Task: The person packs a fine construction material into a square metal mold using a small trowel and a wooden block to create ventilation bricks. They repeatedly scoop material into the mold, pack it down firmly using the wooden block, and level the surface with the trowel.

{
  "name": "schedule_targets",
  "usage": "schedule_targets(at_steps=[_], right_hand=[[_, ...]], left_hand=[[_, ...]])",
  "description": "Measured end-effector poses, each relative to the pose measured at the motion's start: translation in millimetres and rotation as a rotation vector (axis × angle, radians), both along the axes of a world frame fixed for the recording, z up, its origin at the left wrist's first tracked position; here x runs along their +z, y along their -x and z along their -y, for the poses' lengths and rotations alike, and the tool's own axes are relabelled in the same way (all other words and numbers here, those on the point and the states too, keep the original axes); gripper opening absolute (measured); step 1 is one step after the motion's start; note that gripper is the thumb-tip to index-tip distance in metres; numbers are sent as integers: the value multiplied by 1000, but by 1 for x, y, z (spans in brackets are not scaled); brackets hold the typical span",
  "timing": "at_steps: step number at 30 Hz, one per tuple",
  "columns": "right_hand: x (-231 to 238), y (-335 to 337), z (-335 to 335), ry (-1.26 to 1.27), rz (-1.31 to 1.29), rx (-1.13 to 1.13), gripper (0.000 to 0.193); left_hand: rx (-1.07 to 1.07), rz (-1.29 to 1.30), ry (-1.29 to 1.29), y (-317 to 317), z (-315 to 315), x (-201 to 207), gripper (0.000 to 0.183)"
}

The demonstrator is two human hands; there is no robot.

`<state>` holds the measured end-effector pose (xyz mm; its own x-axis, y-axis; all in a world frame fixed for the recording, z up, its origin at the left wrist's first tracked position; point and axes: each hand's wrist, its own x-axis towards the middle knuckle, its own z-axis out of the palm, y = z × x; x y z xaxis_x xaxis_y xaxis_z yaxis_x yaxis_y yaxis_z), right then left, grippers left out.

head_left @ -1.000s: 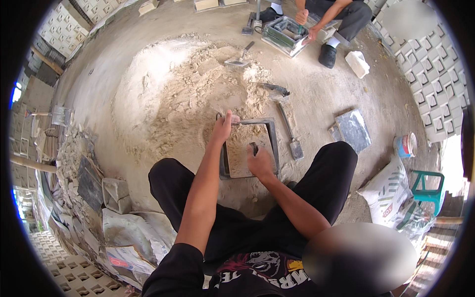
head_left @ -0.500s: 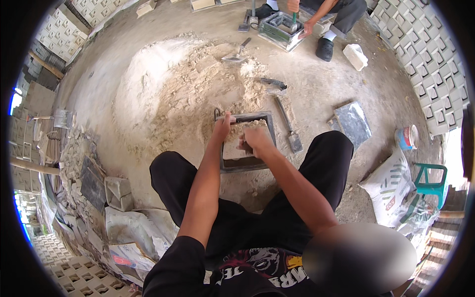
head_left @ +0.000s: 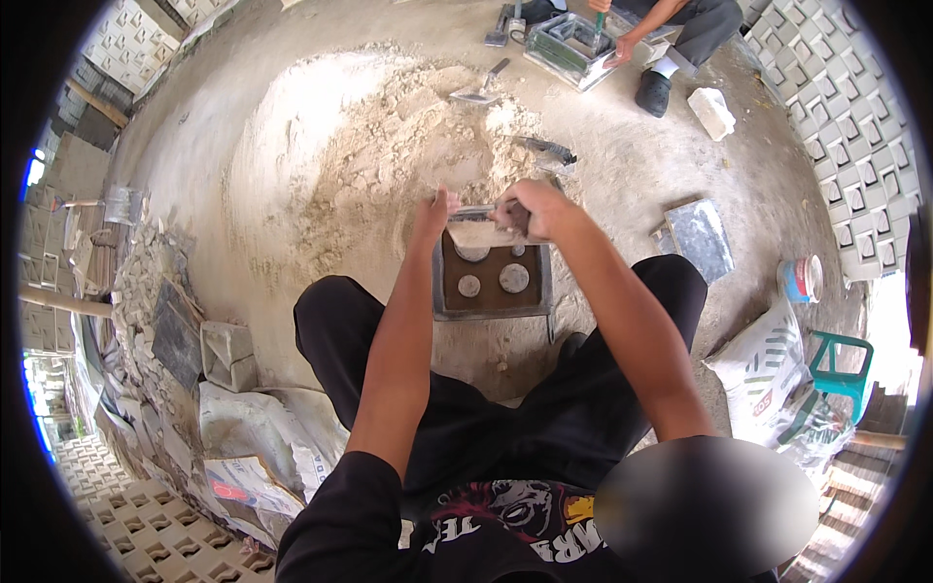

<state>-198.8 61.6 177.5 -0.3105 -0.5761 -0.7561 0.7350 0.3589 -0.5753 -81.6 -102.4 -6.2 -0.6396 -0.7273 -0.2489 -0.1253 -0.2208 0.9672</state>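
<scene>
A dark rectangular mould (head_left: 441, 282) sits on the ground between my knees. Several pale round discs (head_left: 514, 279) show on its brown inner bed. Across its far part lies a light, sand-coloured flat piece (head_left: 474, 235), seen nearly edge-on. My right hand (head_left: 544, 206) is closed around a dark, block-like piece (head_left: 515, 218) above that far right corner; whether this joins the flat piece I cannot tell. At the far left corner my left hand (head_left: 436, 207) has its fingers curled; what they grip is hidden. A heap of pale sand (head_left: 369, 146) lies just beyond.
A trowel (head_left: 479, 87) and a dark curved tool (head_left: 546, 149) lie by the sand. At the far right another person works at a second mould (head_left: 569, 49). A flat grey plate (head_left: 700, 238), paint bucket (head_left: 802, 279), white sack (head_left: 763, 369) and green stool (head_left: 844, 364) are at right; rubble (head_left: 146, 282) at left.
The pale sheet that covered most of the mould has shifted to its far end, baring the discs. My right hand has moved up and away from me. The view has shifted slightly.
</scene>
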Motion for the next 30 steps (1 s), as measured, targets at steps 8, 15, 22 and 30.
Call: schedule_targets(at_steps=[8,15,22,30], right_hand=[[4,23,-8,56,-184,26,19],[-31,40,43,-39,-697,209,32],[-97,104,139,-263,-1438,884,51],[-214,94,220,-91,-1257,686,46]], left_hand=[[182,234,464,-4,-4,30,36],[164,522,637,-9,-1,-20,46],[449,549,455,5,-2,-59,45],[424,801,400,16,-14,-14,42]])
